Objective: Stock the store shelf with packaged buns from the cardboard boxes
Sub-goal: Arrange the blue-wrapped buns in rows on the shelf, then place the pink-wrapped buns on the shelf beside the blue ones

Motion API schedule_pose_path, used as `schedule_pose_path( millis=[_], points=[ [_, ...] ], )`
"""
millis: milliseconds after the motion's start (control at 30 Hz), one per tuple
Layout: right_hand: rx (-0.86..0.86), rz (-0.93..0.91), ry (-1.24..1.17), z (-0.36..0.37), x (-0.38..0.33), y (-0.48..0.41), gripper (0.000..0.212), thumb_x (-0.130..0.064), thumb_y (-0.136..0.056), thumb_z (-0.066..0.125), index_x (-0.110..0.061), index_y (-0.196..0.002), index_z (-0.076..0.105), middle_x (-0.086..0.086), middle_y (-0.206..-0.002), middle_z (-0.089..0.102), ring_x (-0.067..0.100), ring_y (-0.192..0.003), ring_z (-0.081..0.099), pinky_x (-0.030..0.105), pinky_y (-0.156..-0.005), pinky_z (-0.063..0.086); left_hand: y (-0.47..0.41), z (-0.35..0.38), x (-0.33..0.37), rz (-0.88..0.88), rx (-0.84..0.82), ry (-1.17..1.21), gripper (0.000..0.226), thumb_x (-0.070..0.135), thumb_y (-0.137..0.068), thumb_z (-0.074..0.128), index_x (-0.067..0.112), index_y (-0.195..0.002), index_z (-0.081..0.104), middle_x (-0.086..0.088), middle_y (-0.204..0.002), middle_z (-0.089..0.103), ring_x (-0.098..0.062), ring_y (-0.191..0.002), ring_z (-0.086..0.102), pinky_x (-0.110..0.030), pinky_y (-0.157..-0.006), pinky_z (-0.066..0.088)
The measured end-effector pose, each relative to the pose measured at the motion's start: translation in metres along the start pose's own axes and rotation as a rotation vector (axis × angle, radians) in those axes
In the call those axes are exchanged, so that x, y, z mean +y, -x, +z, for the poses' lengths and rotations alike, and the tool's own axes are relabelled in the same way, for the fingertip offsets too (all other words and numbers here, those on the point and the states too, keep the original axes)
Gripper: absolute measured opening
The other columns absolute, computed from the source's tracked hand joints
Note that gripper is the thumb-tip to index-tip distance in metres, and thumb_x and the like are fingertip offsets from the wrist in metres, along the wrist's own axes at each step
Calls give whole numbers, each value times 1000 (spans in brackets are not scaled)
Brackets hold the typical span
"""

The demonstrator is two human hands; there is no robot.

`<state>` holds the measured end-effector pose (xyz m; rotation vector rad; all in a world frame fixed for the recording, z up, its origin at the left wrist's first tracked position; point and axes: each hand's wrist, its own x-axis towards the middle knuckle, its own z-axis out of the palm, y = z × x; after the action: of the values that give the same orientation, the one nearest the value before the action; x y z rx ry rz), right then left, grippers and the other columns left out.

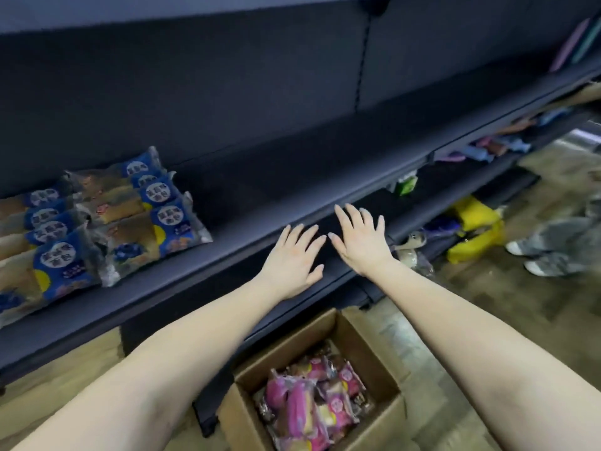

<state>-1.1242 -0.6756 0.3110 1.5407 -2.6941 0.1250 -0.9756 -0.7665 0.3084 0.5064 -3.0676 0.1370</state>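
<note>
Buns in pink wrappers (309, 415) lie heaped in the open cardboard box (370, 359) on the floor, directly below the shelf (260, 196), while blue packs (97, 229) already sit in overlapping rows at the shelf's left end. Both hands reach out over the shelf's front edge. The left hand (294, 258) and right hand (359, 237) lie side by side with fingers straight and spread, so each grip is fully open and holds nothing. The packs look light and soft, with slick, crinkly film, and the bread inside would likely crush under a hard squeeze. A gentle hold across the middle of a pack, or by its crimped end seam, seems safest.
</note>
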Motion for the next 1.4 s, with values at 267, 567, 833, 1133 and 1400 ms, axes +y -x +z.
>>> schedule_pose_path(
  millis=[267, 567, 833, 1133, 1400],
  points=[
    [-199, 171, -20, 43, 44, 67, 57, -43, -100, 34, -22, -150, 17, 6, -157, 9, 33, -137, 20, 56, -108, 21, 6, 51, 43, 90, -125, 78, 53, 37, -94, 43, 13, -141, 41, -12, -151, 32, -34, -138, 26, -42, -115, 14],
    [-553, 207, -136, 110, 7, 143, 62, -32, -94, 45, -22, -149, 17, 8, -156, 8, 36, -135, 23, 50, -107, 30, 93, 127, 69, -7, -701, 127, 60, 46, -95, 38, 17, -146, 29, -10, -156, 17, -36, -143, 12, -46, -116, 14],
    [-758, 209, -210, 144, -40, 157, 56, -32, -93, 47, -19, -145, 30, 10, -151, 19, 36, -132, 25, 50, -102, 33, 122, 144, 63, -66, -751, 158, 58, 48, -95, 36, 17, -144, 32, -10, -154, 21, -36, -139, 19, -44, -114, 19],
    [-921, 276, -328, 217, -63, 174, 58, -30, -91, 51, -19, -144, 31, 11, -151, 18, 38, -134, 24, 51, -108, 31, 153, 211, 63, -162, -894, 271, 59, 47, -93, 40, 13, -141, 36, -12, -150, 29, -37, -135, 26, -43, -112, 26],
    [-975, 245, -351, 318, -57, 192, 65, -25, -91, 54, -22, -148, 22, 8, -154, 13, 39, -138, 17, 52, -107, 29, 172, 328, 92, -359, -1063, 431, 61, 46, -91, 46, 14, -142, 33, -12, -148, 31, -36, -132, 31, -42, -108, 31]
  ],
)
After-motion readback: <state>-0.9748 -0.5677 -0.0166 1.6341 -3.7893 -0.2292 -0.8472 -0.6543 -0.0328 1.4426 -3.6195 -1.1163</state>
